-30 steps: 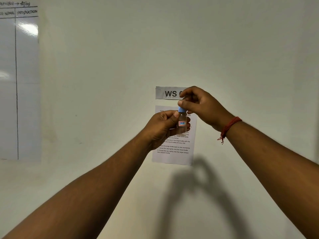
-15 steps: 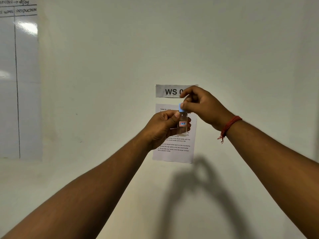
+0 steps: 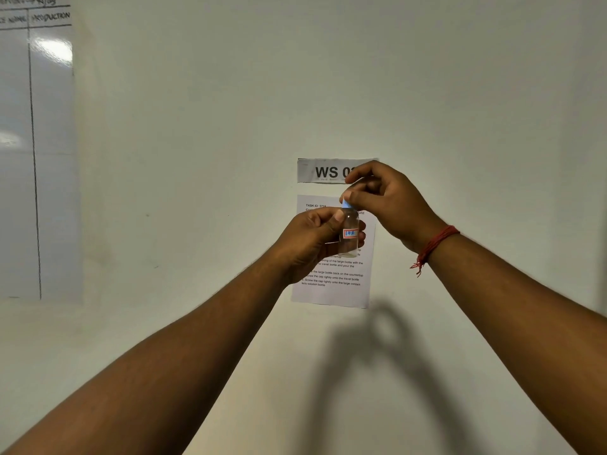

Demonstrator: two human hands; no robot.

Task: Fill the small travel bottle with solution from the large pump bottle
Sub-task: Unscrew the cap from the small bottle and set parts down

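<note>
Uncapping step, apparently: left hand wrapped round small travel bottle, right hand pinching blue cap at twelve o'clock; next, twisting free.

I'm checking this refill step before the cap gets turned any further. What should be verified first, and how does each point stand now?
1. Left hand holds the small travel bottle firmly: ok.
2. Right hand pinches the blue cap: ok.
3. Bottle upright: ok, near vertical.
4. Cap off or on: on the neck; how tight, cannot tell.
5. Liquid level in the bottle: cannot tell.
6. Large pump bottle within reach: cannot tell, not in view.
</note>
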